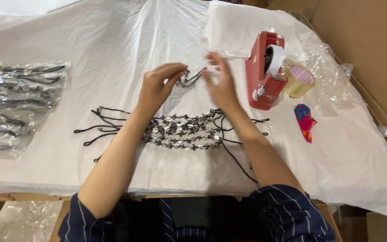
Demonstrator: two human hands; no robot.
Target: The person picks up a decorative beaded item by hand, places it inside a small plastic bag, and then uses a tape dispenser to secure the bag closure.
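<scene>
Over the white-sheeted table (113, 40), left hand (155, 87) pinches a beaded cord (189, 79); blurred right hand (220, 80) seems spread.

**Where things lie on the table**

The table (113, 36) carries a sheet across its whole top. In the middle, near the front edge, rows of beaded cords (182, 131) lie side by side, their loose ends trailing left and right. Just behind them the left hand (155, 87) and right hand (220, 83) meet over a cord (189, 78). At the far left lie bagged cords (16, 96). Right of the hands stands a tape dispenser (265, 71), a tape roll (298, 79) touching its right side, a patterned scrap (305, 122) in front. Cardboard (363, 40) stands beyond the right edge.
</scene>
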